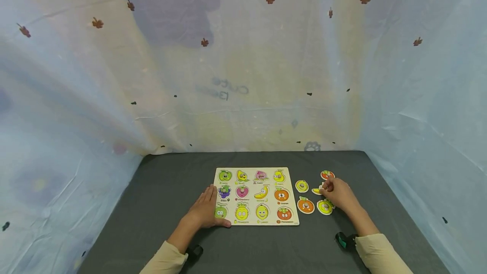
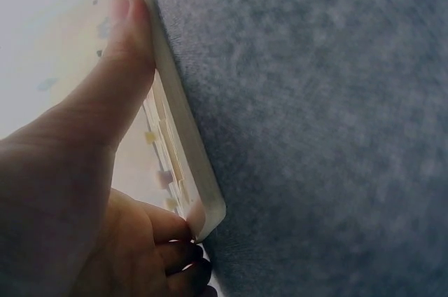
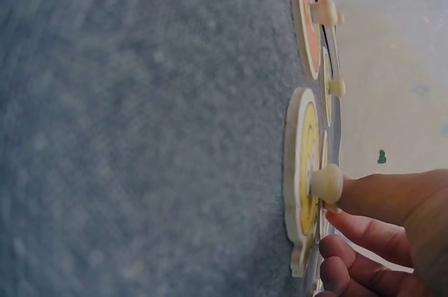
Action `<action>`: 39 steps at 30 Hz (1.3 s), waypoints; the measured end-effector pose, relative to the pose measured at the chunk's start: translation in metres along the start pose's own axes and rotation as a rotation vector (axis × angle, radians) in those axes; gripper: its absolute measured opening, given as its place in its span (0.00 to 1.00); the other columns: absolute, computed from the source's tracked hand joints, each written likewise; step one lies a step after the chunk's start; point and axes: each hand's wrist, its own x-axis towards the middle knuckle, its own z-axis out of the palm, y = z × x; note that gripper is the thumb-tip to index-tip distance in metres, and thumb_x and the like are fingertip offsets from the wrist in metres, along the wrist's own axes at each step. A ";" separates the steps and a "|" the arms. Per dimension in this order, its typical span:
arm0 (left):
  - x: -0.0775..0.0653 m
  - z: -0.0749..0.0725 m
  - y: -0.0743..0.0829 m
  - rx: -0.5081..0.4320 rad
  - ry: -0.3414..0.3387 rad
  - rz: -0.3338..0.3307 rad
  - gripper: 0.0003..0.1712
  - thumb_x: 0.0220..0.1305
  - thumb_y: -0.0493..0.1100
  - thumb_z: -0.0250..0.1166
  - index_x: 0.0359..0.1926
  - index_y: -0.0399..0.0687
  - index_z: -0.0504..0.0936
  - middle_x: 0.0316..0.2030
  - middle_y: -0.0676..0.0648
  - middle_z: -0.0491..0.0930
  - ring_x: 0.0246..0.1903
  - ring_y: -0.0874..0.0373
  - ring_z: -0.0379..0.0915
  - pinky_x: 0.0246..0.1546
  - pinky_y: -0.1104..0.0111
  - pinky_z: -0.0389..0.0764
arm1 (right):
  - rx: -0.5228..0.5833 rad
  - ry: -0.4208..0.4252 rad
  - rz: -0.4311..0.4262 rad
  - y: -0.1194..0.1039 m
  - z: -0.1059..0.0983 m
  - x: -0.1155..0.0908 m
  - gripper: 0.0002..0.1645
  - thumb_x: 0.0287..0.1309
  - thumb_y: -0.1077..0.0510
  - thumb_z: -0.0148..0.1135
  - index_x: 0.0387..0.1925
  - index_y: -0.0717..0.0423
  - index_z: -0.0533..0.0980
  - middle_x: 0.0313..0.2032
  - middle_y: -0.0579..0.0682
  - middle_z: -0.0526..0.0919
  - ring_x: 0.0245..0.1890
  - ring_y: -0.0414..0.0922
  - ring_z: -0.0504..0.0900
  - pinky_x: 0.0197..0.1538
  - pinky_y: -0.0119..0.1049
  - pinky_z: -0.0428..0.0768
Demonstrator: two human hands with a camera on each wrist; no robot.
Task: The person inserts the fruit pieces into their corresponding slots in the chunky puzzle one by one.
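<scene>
A fruit puzzle board [image 1: 252,217] lies on the dark table, printed with rows of smiling fruits. My left hand [image 1: 204,208] rests on its left side, fingers extended, with the thumb along the near edge; the left wrist view shows the thumb [image 2: 129,38] against the board's wooden side. Right of the board, my right hand [image 1: 340,193] pinches a yellow banana piece [image 1: 316,191] at its middle, partly covering it. Closest to that hand is a pineapple piece [image 1: 324,207], whose round knob [image 3: 327,183] stands before the fingertips in the right wrist view.
Other loose knobbed pieces lie nearby: an orange piece [image 1: 305,205], a round yellow piece [image 1: 302,186] and a red piece [image 1: 326,174]. A patterned pale cloth [image 1: 243,67] hangs behind the table [image 1: 266,248] and along both sides.
</scene>
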 end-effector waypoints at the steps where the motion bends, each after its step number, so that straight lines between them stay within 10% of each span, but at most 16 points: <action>1: 0.000 0.000 0.000 0.002 0.001 0.000 0.81 0.50 0.71 0.83 0.83 0.26 0.47 0.83 0.27 0.46 0.84 0.34 0.42 0.84 0.46 0.50 | -0.002 -0.001 0.004 -0.001 0.000 0.000 0.09 0.69 0.59 0.71 0.37 0.60 0.80 0.31 0.51 0.79 0.27 0.45 0.74 0.32 0.41 0.73; 25: 0.012 0.019 -0.015 -0.007 0.059 0.027 0.82 0.48 0.72 0.83 0.83 0.27 0.48 0.83 0.28 0.47 0.84 0.34 0.43 0.83 0.45 0.51 | 0.004 0.120 -0.060 -0.020 0.007 0.010 0.07 0.69 0.58 0.72 0.37 0.58 0.82 0.34 0.52 0.80 0.31 0.45 0.76 0.37 0.43 0.76; 39: 0.001 0.003 -0.002 0.017 0.016 -0.002 0.81 0.50 0.71 0.83 0.83 0.26 0.47 0.83 0.28 0.47 0.84 0.35 0.43 0.83 0.47 0.51 | 0.029 0.105 -0.121 -0.035 0.019 0.017 0.08 0.68 0.58 0.73 0.39 0.58 0.83 0.34 0.50 0.80 0.32 0.44 0.76 0.37 0.42 0.77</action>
